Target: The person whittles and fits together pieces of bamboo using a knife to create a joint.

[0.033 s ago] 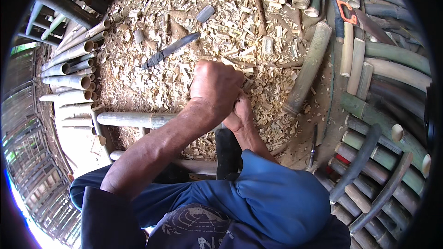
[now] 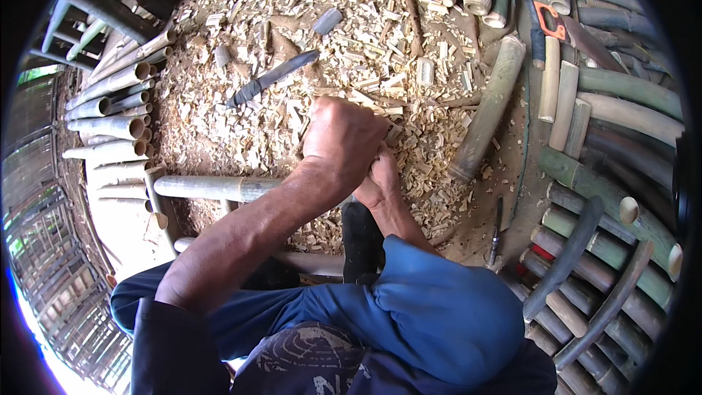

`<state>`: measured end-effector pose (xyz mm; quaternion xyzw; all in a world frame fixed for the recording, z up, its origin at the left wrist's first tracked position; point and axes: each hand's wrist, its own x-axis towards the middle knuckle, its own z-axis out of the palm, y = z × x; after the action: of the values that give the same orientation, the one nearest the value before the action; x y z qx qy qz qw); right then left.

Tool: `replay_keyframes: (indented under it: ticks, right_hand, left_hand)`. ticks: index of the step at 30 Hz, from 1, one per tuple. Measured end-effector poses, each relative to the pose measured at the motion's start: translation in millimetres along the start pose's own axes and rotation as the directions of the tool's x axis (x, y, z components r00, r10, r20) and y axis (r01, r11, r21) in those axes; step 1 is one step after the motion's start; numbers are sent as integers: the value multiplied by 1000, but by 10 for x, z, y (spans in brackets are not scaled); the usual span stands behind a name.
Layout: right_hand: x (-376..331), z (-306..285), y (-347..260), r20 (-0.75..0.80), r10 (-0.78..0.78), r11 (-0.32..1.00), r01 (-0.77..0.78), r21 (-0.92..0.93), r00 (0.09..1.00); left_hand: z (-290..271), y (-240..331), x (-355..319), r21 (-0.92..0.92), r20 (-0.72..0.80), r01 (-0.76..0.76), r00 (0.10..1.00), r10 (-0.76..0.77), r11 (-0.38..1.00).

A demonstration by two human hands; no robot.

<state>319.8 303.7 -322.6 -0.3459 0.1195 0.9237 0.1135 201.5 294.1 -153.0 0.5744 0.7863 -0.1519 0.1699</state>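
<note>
My left hand (image 2: 344, 137) is a closed fist at the middle of the view, reaching across from the lower left. Just below and to its right, my right hand (image 2: 381, 178) is closed too, its fingers pressed up against the left. What the two hands grip is hidden behind the knuckles; only a small greyish-brown end shows past the left fist. Beyond the hands, a long knife (image 2: 274, 79) with a dark wrapped handle lies on the wood shavings (image 2: 219, 132), touched by neither hand.
A bamboo rail (image 2: 212, 188) runs under my left forearm. To the right lies a thick bamboo length (image 2: 488, 110), with an orange-handled saw (image 2: 550, 20) farther off. A thin dark tool (image 2: 497, 230) stands near my knee. Bamboo poles (image 2: 117, 129) are stacked left and right.
</note>
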Motion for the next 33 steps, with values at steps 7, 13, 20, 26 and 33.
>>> replay_keyframes:
  ticks: [7, 13, 20, 26, 33]
  right_hand:
    - [-604, -36, 167, -133, 166, 859, -210, -467, 977]
    - [-813, -424, -339, -58, -439, -545, -317, -776, 897]
    - [-463, -191, -1387, -128, -507, -423, -376, -824, 852]
    - [18, 1229, -1208, 116, 156, -974, 133, 182, 981]
    - [296, 1070, -949, 209, 332, -902, 245, 357, 920]
  left_hand:
    - [569, -184, -679, -399, 457, -18, 863, 216, 917]
    - [476, 610, -188, -365, -298, -721, 690, 659, 589]
    - [844, 698, 637, -748, -64, -343, 889, 453, 568]
    - [994, 475, 602, -908, -382, -298, 877, -291, 295]
    - [1115, 379, 505, -949, -296, -302, 765, -571, 88]
